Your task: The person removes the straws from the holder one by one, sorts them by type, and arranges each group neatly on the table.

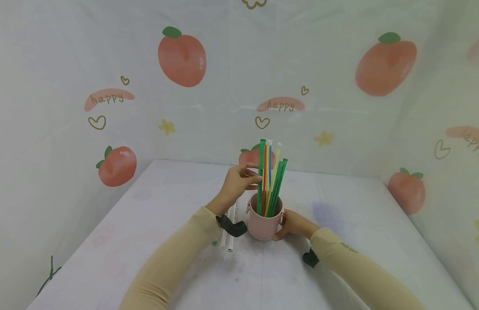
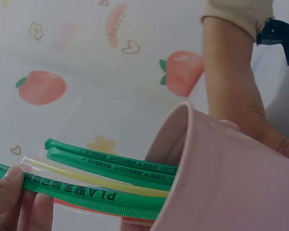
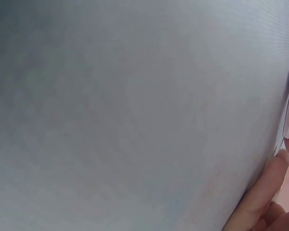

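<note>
A pink cup with small side handles stands upright on the table, holding several wrapped straws in green, red, blue and yellow. My left hand pinches a green wrapped straw near its upper part; the straw's lower end is inside the cup. On the cup's right side, my right hand grips the wall low down, near a handle. Its far fingers are hidden behind the cup in the head view. The right wrist view mostly shows blurred pale surface, with a few fingers at the right edge.
White wrapped straws lie on the table left of the cup, partly under my left wrist. A small green tip shows beside them. A fruit-printed curtain hangs behind the table and along its sides.
</note>
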`<state>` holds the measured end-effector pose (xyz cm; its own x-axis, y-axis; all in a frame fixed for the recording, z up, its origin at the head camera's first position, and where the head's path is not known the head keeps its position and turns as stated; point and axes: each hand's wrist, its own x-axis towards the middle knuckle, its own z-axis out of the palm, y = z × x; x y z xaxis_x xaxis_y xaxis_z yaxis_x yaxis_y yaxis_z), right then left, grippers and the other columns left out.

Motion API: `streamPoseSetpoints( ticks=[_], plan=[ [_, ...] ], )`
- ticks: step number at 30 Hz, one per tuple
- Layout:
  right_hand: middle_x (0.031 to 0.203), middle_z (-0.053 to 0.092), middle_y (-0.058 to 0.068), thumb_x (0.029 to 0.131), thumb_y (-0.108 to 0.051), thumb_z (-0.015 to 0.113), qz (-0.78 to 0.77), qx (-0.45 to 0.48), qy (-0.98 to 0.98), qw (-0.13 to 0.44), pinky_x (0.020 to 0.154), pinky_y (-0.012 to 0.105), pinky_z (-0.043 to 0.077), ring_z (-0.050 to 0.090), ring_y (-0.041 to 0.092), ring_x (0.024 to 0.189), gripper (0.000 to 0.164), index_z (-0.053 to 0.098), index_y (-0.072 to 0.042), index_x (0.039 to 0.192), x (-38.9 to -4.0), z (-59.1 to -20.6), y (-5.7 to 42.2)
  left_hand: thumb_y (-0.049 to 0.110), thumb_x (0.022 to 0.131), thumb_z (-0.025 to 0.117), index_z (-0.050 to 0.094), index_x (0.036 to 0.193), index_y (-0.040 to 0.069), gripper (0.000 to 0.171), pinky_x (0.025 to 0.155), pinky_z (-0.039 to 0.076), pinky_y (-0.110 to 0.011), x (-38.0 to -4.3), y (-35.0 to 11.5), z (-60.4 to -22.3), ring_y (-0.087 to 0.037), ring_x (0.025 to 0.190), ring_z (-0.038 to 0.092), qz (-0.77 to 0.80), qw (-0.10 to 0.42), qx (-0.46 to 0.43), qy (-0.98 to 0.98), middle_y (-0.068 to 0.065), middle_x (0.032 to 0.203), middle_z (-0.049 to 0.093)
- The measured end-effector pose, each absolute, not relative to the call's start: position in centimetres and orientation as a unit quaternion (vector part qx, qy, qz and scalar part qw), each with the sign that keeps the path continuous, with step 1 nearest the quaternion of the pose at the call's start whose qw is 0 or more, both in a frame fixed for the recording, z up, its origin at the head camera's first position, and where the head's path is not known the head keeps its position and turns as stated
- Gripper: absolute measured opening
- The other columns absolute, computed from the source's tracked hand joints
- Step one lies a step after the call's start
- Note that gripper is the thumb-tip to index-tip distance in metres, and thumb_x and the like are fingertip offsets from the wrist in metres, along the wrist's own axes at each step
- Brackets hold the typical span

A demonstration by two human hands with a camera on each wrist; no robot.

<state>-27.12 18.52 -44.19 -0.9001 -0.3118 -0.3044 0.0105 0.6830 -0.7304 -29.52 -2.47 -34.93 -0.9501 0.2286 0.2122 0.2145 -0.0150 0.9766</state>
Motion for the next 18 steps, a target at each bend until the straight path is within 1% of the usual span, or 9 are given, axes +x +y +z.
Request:
streamPoseSetpoints(
  ticks=[4,9,12,18],
  plan=[
    [0.143,0.048,0.021,0.067,-0.017,0.090,-0.380,-0.077,0.897,0.211,0.112,0.057,0.032,0.041,0.040,0.134,0.086,0.047,-0.002,0.140,-27.1,-44.3,18.5,-0.002,0.086,0.069,0.062,0.118,-0.001,0.033,0.073,0.061,-0.036,-29.6,-2.9,-34.5,-0.009,0.076,0.065,0.711,-0.005,0.155,0.686,-0.003,0.087,0.062],
    [0.144,0.047,0.022,0.065,-0.015,0.091,-0.384,-0.085,0.896,0.206,0.112,0.056,0.032,0.041,0.040,0.135,0.087,0.047,0.000,0.139,-27.2,-44.5,18.6,-0.002,0.088,0.067,0.059,0.121,-0.001,0.034,0.073,0.061,-0.033,-29.7,-3.5,-33.7,-0.008,0.077,0.063,0.734,-0.011,0.147,0.663,0.002,0.087,0.059],
    [0.143,0.048,0.021,0.064,-0.013,0.091,-0.388,-0.090,0.895,0.202,0.112,0.055,0.032,0.041,0.040,0.135,0.085,0.049,0.000,0.137,-27.2,-44.5,18.7,-0.002,0.088,0.067,0.059,0.121,0.000,0.034,0.073,0.060,-0.031,-29.9,-4.0,-33.3,-0.008,0.076,0.063,0.748,-0.009,0.135,0.650,0.003,0.086,0.057],
    [0.142,0.049,0.020,0.064,-0.014,0.091,-0.388,-0.088,0.895,0.203,0.112,0.056,0.032,0.041,0.040,0.135,0.082,0.051,-0.001,0.135,-27.2,-44.5,18.7,-0.001,0.089,0.067,0.060,0.122,0.002,0.034,0.071,0.060,-0.028,-30.3,-4.9,-32.9,-0.008,0.076,0.066,0.759,-0.010,0.112,0.641,0.002,0.085,0.059]
  ],
)
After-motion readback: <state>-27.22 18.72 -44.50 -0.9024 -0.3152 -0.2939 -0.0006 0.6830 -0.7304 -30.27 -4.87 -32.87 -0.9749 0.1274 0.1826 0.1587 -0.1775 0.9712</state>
